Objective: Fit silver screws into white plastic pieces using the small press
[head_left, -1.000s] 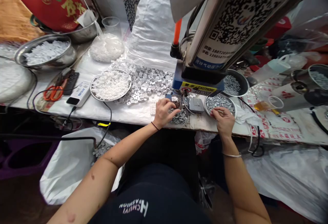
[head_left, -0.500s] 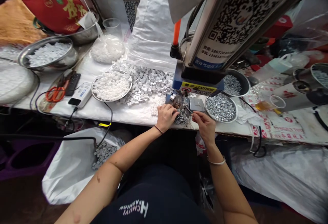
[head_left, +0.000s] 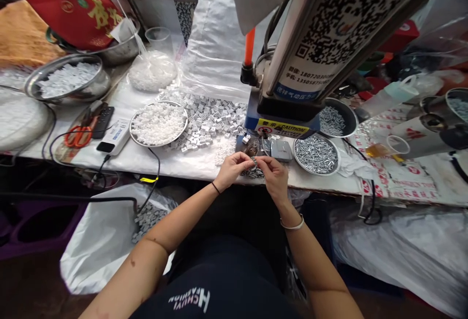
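My left hand (head_left: 234, 169) and my right hand (head_left: 272, 175) meet fingertip to fingertip at the bench edge, both pinched closed. Whatever sits between their fingers is too small to make out. Just under and behind them lies a pile of small metal pins (head_left: 254, 172), partly covered by the hands. The blue press head (head_left: 281, 123) with a yellow caution label stands right behind, over a dark metal fixture (head_left: 251, 149). A flat grey metal block (head_left: 281, 149) is beside the fixture. Small white parts (head_left: 224, 151) lie left of the pins.
To the right stands a bowl of metal pins (head_left: 316, 155), with a darker pan (head_left: 351, 119) behind it. On the left are a dish of white pieces (head_left: 159, 123), many grey-white blocks (head_left: 204, 124), a power bank (head_left: 113, 139) and orange scissors (head_left: 78, 136). A cable (head_left: 158, 170) hangs over the edge.
My right hand has moved left from beside the grey block to meet my left hand. My left hand has shifted slightly, its thumb and fingers now pinched toward the right hand.
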Available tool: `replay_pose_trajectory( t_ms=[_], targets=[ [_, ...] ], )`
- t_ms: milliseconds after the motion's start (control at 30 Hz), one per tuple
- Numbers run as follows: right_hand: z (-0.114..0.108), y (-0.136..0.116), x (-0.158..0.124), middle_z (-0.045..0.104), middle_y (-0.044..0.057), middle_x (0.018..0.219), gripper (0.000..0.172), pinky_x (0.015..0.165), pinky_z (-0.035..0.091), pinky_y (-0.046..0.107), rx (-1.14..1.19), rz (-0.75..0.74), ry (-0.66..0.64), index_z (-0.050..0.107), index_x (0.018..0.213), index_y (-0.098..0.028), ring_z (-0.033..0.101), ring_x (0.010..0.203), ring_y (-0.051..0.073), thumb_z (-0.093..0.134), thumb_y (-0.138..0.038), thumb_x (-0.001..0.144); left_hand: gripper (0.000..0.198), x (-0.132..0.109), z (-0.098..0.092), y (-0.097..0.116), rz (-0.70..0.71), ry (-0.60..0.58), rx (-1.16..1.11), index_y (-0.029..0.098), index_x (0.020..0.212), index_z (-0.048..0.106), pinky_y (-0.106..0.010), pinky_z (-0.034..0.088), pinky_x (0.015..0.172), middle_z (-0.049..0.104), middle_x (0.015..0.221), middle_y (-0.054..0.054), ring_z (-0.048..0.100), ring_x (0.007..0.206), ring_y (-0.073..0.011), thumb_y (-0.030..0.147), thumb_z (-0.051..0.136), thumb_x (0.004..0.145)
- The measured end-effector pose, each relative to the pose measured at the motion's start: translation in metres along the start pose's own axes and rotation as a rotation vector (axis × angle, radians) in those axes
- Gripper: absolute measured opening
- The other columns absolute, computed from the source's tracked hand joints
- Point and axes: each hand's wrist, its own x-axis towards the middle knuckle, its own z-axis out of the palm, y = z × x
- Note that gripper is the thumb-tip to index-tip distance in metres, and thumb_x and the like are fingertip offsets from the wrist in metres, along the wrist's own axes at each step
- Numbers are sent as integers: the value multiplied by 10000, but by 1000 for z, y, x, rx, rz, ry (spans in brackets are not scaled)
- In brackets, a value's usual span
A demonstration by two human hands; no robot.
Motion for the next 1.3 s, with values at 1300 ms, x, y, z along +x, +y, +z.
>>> replay_pose_trajectory(
  t_ms=[1300],
  targets=[
    [4, 17, -14, 742, 31, 860, 278, 783, 575, 368, 203, 239, -20, 706, 922, -224, 698, 770, 202, 708, -397, 705, 163, 56, -121, 15, 186, 576, 1485, 174, 885, 652, -437, 342, 828, 621, 1003, -140, 504, 1000, -317, 291, 554, 827]
  ],
)
